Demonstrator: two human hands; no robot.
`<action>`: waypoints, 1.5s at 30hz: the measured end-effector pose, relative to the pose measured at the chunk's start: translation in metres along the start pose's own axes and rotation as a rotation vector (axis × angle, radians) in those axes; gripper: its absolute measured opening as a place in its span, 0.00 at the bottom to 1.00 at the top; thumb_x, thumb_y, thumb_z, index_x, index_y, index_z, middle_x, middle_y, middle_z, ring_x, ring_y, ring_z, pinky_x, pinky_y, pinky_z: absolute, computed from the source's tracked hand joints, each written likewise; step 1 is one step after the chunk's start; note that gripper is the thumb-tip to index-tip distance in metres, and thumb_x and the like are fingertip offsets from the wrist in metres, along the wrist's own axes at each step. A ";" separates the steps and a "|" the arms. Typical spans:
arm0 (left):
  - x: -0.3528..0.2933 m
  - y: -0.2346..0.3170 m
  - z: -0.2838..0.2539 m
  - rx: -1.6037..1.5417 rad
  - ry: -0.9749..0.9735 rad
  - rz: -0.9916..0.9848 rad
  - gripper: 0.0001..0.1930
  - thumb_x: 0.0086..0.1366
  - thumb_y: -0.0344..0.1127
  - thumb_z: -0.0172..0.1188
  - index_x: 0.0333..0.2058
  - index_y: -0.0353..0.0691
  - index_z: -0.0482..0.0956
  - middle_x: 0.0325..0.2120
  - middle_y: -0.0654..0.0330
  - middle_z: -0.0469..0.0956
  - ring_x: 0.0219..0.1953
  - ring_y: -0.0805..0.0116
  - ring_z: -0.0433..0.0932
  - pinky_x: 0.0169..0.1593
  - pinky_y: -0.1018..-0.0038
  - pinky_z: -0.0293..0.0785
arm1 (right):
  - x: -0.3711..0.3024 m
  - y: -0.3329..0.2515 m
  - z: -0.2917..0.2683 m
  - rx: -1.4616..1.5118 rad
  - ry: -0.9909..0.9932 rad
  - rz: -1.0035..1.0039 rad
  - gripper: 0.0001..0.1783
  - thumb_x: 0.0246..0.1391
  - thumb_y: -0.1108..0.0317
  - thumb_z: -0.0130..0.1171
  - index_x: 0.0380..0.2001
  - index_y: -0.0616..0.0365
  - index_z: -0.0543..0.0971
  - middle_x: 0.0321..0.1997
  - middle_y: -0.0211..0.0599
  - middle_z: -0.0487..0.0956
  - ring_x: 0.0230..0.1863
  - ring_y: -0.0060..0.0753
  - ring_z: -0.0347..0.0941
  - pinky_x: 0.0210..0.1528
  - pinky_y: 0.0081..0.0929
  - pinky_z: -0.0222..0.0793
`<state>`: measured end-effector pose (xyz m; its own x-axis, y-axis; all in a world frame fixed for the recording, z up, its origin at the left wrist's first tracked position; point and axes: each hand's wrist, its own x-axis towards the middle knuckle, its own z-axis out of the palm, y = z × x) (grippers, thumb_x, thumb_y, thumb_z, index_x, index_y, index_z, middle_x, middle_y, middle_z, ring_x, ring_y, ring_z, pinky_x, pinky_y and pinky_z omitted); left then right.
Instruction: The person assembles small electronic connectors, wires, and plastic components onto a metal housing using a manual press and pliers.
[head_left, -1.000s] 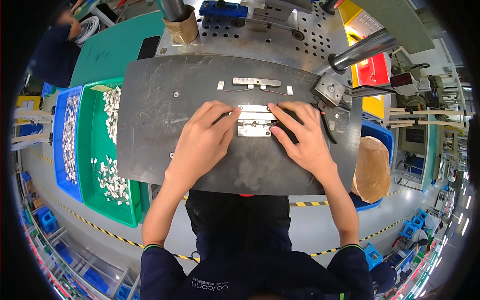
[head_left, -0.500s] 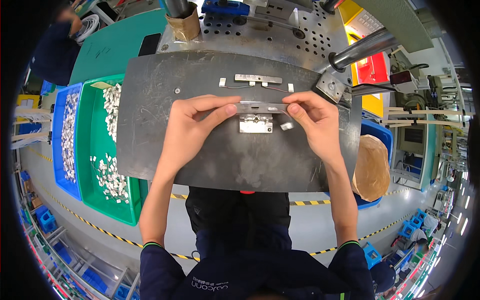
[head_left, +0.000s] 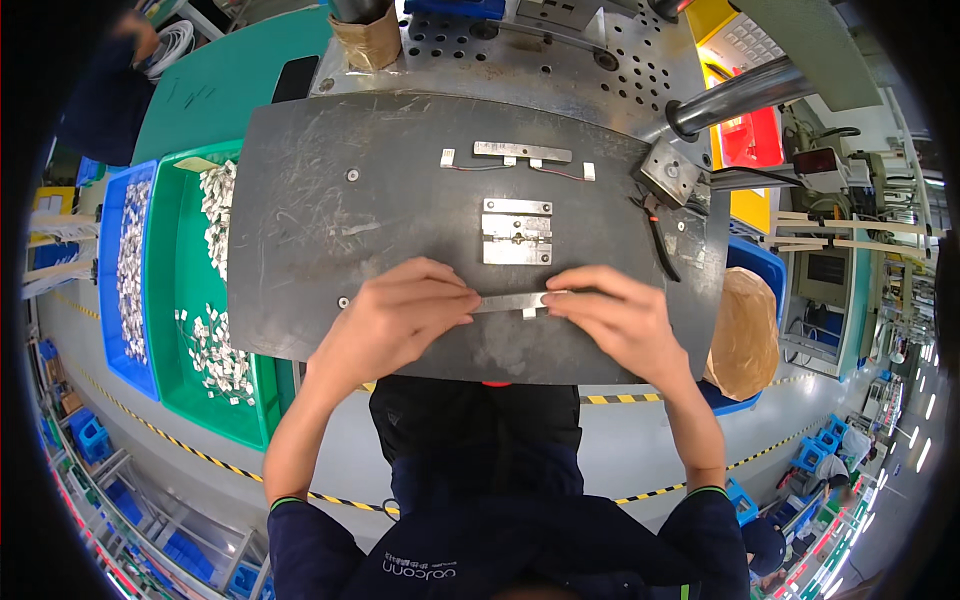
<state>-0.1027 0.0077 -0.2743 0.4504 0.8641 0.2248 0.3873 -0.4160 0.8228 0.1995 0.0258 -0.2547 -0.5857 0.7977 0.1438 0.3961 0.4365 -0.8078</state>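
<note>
Between my hands, low over the dark metal plate [head_left: 400,200], is a narrow metal bar [head_left: 512,301]. Fingers and thumb of my left hand [head_left: 405,312] pinch its left end, and my right hand [head_left: 615,310] pinches the right end. A small white connector [head_left: 529,313] shows just below the bar. Beyond my hands a small metal fixture block [head_left: 517,232] sits on the plate, with nothing laid over it. Farther back lies a second metal bar [head_left: 522,152], with white connectors [head_left: 447,158] on thin wires beside it.
Black-and-red pliers [head_left: 660,236] lie at the plate's right, near a metal block [head_left: 671,172]. On the left stand a green bin [head_left: 262,400] and a blue bin [head_left: 150,375], both holding white connectors. A blue bin with brown paper [head_left: 743,322] is at the right. A steel column [head_left: 740,97] rises behind.
Both hands have moved toward me with the metal bar, off the fixture block, which now shows fully. The pliers at the right have come into sight.
</note>
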 end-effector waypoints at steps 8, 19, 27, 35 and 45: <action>0.017 -0.001 -0.006 0.291 -0.046 0.300 0.11 0.57 0.30 0.71 0.39 0.35 0.88 0.39 0.59 0.85 0.46 0.58 0.82 0.50 0.63 0.82 | 0.002 0.025 0.015 -0.315 0.097 -0.448 0.13 0.48 0.77 0.70 0.40 0.63 0.86 0.48 0.42 0.83 0.44 0.43 0.84 0.46 0.39 0.80; 0.110 -0.052 -0.009 0.532 0.109 0.252 0.12 0.63 0.26 0.64 0.45 0.33 0.86 0.41 0.54 0.85 0.47 0.55 0.82 0.52 0.61 0.81 | 0.091 0.068 -0.011 -0.554 0.297 -0.241 0.13 0.56 0.77 0.70 0.46 0.61 0.88 0.45 0.38 0.86 0.53 0.43 0.81 0.59 0.38 0.73; 0.090 -0.022 -0.016 0.082 0.083 0.043 0.11 0.68 0.24 0.64 0.49 0.35 0.85 0.42 0.53 0.83 0.43 0.54 0.83 0.47 0.66 0.80 | 0.071 0.042 -0.006 0.023 0.302 0.018 0.11 0.60 0.82 0.65 0.45 0.63 0.87 0.46 0.39 0.82 0.41 0.33 0.83 0.46 0.28 0.79; 0.066 -0.022 -0.002 -0.281 0.003 -0.063 0.17 0.59 0.20 0.73 0.47 0.40 0.90 0.50 0.60 0.80 0.40 0.73 0.82 0.39 0.75 0.78 | 0.050 0.052 0.003 0.361 0.217 -0.014 0.16 0.54 0.83 0.71 0.46 0.60 0.89 0.48 0.36 0.82 0.40 0.25 0.81 0.45 0.24 0.78; 0.060 -0.034 -0.004 -0.081 0.044 0.043 0.17 0.53 0.21 0.76 0.44 0.42 0.92 0.53 0.59 0.79 0.35 0.74 0.80 0.40 0.75 0.77 | 0.049 0.050 0.005 0.103 0.193 -0.086 0.16 0.47 0.79 0.75 0.42 0.55 0.92 0.45 0.33 0.81 0.38 0.26 0.81 0.45 0.25 0.76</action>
<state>-0.0917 0.0751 -0.2870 0.4290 0.8582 0.2819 0.3014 -0.4302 0.8509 0.1872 0.0847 -0.2914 -0.4644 0.8284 0.3131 0.2707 0.4694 -0.8405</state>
